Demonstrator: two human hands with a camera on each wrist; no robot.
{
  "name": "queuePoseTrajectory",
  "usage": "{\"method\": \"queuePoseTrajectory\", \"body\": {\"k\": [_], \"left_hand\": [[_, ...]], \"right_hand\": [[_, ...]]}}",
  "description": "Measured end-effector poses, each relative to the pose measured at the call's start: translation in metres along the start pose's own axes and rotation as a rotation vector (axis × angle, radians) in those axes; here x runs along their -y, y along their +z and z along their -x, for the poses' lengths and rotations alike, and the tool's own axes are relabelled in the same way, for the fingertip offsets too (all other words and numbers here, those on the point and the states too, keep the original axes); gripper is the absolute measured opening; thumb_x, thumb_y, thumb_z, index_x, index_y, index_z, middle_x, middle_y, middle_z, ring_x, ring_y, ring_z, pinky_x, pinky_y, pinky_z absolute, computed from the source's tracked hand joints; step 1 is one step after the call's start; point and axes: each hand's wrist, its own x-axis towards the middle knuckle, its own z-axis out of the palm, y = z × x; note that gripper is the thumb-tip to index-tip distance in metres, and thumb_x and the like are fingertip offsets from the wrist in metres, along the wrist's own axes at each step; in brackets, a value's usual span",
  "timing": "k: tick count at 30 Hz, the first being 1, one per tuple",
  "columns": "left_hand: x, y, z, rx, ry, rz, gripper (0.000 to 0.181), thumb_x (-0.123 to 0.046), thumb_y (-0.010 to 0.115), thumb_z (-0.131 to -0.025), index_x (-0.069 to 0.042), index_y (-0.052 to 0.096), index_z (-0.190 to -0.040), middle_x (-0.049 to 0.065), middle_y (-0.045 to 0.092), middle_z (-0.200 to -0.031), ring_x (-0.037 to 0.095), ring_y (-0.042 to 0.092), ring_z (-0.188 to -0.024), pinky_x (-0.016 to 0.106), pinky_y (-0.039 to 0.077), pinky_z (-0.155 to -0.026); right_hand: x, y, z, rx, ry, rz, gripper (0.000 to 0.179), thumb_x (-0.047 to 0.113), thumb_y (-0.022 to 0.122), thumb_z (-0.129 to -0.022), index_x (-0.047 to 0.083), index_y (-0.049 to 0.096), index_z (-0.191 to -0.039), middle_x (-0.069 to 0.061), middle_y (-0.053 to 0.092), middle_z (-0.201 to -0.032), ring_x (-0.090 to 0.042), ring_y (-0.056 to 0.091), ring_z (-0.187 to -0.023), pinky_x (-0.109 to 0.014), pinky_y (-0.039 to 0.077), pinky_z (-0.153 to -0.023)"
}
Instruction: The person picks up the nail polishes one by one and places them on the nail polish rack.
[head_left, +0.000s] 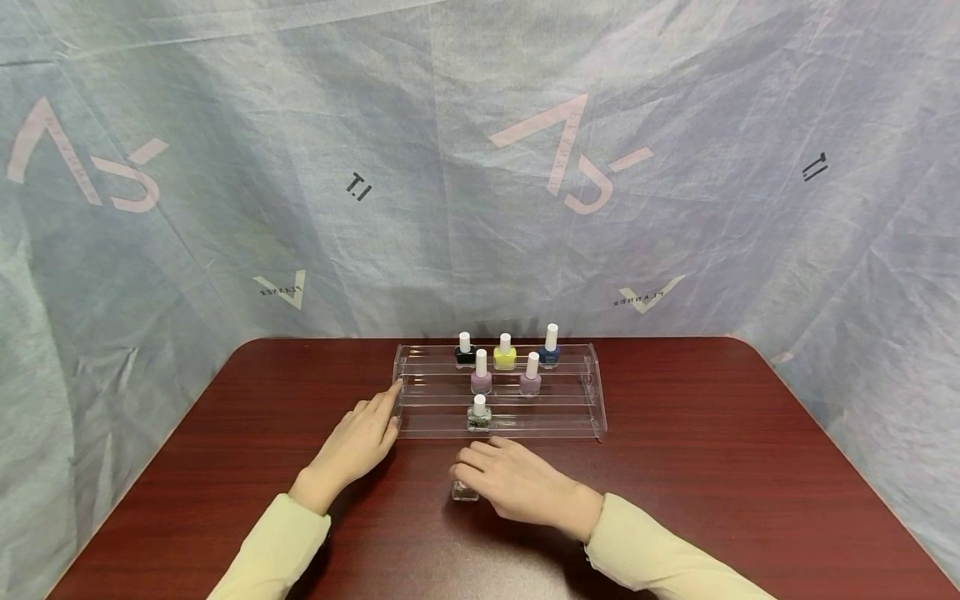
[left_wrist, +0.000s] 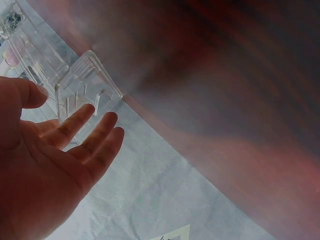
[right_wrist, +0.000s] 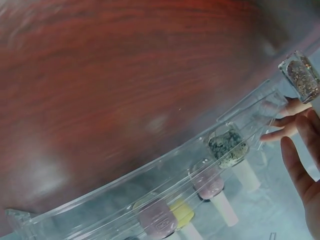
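Note:
My right hand (head_left: 517, 483) holds a small nail polish bottle (head_left: 465, 492) in front of the rack. Copper-coloured glitter shows through its clear glass (right_wrist: 301, 77) in the right wrist view; the fingers cover most of its cap. With fairly straight fingers, my left hand (head_left: 352, 442) touches the left end of a clear stepped display rack (head_left: 540, 422). On the rack's lowest occupied step stands a nail polish with dark green and silver flakes (head_left: 479, 417). Two mauve polishes (head_left: 482, 382) stand one step higher. Along the back are a very dark polish (head_left: 465, 357), a yellow one (head_left: 505, 358) and a blue one (head_left: 550, 357).
The rack stands near the far edge of a dark red wood-grain table (head_left: 697, 467). Grey printed cloth (head_left: 420, 250) hangs behind the table and on both sides. All the bottles on the rack stand upright with white caps.

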Motion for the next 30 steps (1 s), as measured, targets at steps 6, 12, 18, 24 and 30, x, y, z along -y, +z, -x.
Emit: {"method": "queuePoseTrajectory", "body": {"k": [6,12,18,24,30], "left_hand": [[0.000,0.000,0.000,-0.005,0.004,0.001,0.055,-0.018,0.047,-0.092,-0.007,0.030,-0.143,0.013,0.053,-0.129,0.035,0.054,-0.108,0.049,0.043,-0.090],[0.000,0.000,0.000,0.004,0.002,0.004,0.055,-0.020,0.046,-0.093,-0.007,0.029,-0.143,0.014,0.052,-0.129,0.035,0.054,-0.109,0.049,0.043,-0.091],[0.000,-0.001,0.000,0.010,-0.002,0.003,0.056,-0.020,0.046,-0.093,-0.007,0.028,-0.144,0.014,0.052,-0.129,0.036,0.054,-0.109,0.050,0.043,-0.091],[0.000,-0.001,0.000,0.009,-0.002,0.004,0.056,-0.020,0.047,-0.093,-0.007,0.028,-0.144,0.014,0.052,-0.129,0.036,0.054,-0.109,0.050,0.043,-0.090],[0.001,0.000,0.000,0.003,0.004,0.003,0.055,-0.020,0.046,-0.093,-0.007,0.029,-0.143,0.014,0.052,-0.129,0.036,0.054,-0.109,0.050,0.043,-0.090]], "right_hand": [[-0.005,0.000,0.005,-0.001,0.014,0.008,0.032,0.004,0.053,-0.075,0.018,0.056,-0.103,0.009,0.057,-0.097,-0.008,0.055,-0.088,-0.022,0.044,-0.071],[-0.012,-0.001,0.010,-0.020,0.022,0.003,0.033,0.002,0.049,-0.073,0.017,0.056,-0.102,0.008,0.057,-0.096,-0.009,0.054,-0.090,-0.023,0.044,-0.074],[-0.018,-0.003,0.015,-0.043,0.040,0.005,0.037,0.000,0.050,-0.067,0.016,0.056,-0.100,0.007,0.057,-0.095,-0.010,0.055,-0.088,-0.024,0.045,-0.071],[-0.023,-0.007,0.021,-0.061,0.069,-0.008,0.039,-0.002,0.056,-0.064,0.015,0.056,-0.099,0.007,0.057,-0.094,-0.010,0.055,-0.087,-0.025,0.046,-0.070],[-0.030,-0.011,0.026,-0.061,0.100,-0.009,0.033,-0.001,0.056,-0.069,0.015,0.056,-0.098,0.006,0.056,-0.094,-0.010,0.055,-0.087,-0.024,0.044,-0.066]]}}
